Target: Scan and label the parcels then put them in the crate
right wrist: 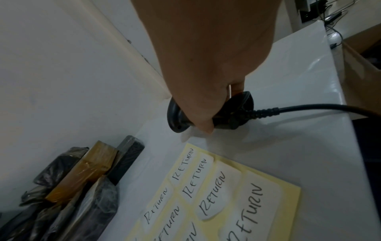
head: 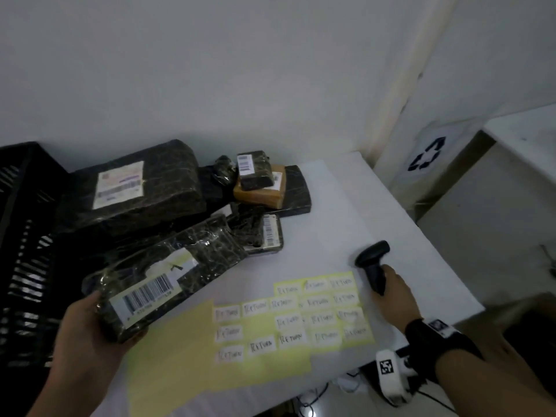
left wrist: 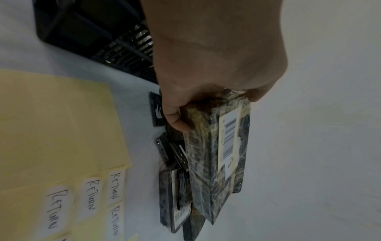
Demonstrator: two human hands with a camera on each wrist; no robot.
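Head view: left hand gripping the flat rectangular parcel in glossy black crinkled plastic wrap by its near end, barcode label tilted up, likely for scanning. Black slatted plastic crate just left of that hand.

Left wrist view: fingers curled round the parcel's edge.

Right wrist view: right hand wrapped round the corded black plastic barcode scanner, above the white desk; yellow sheet of white RETURN stickers below.
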